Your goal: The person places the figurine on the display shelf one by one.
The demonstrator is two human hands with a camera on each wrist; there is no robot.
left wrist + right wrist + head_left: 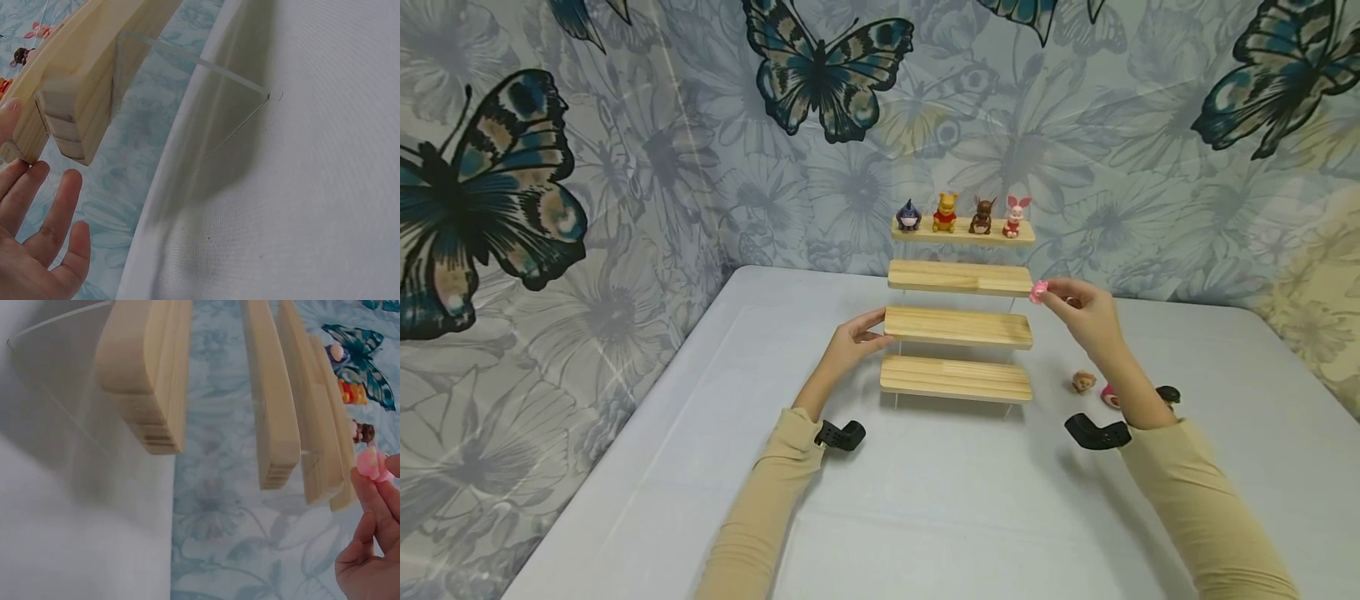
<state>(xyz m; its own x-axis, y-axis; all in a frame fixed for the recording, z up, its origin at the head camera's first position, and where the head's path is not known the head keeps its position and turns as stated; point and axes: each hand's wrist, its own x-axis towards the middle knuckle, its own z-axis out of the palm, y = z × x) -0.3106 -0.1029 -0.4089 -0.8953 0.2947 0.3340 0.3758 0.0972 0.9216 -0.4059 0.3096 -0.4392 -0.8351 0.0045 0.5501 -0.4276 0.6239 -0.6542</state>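
A small pink figurine (1038, 291) is pinched between the thumb and fingers of my right hand (1086, 317), just off the right end of the second shelf from the top. Its details are too small to tell. My left hand (850, 343) grips the left end of the third wooden shelf (958, 327) of a four-step display stand; in the left wrist view the thumb lies against the board and fingertips (39, 170) touch its underside. On the top shelf (962, 237) stand a blue-purple donkey figurine (908, 216), a yellow bear (944, 213), a brown long-eared figurine (981, 217) and a pink-eared one (1016, 217).
A brown figurine (1083, 382) lies on the white-covered table (925, 492) right of the stand. Beside it a pink figurine (1109, 397) is partly hidden by my right forearm. Clear supports (200, 61) hold the shelves. A butterfly-patterned backdrop (850, 192) hangs behind.
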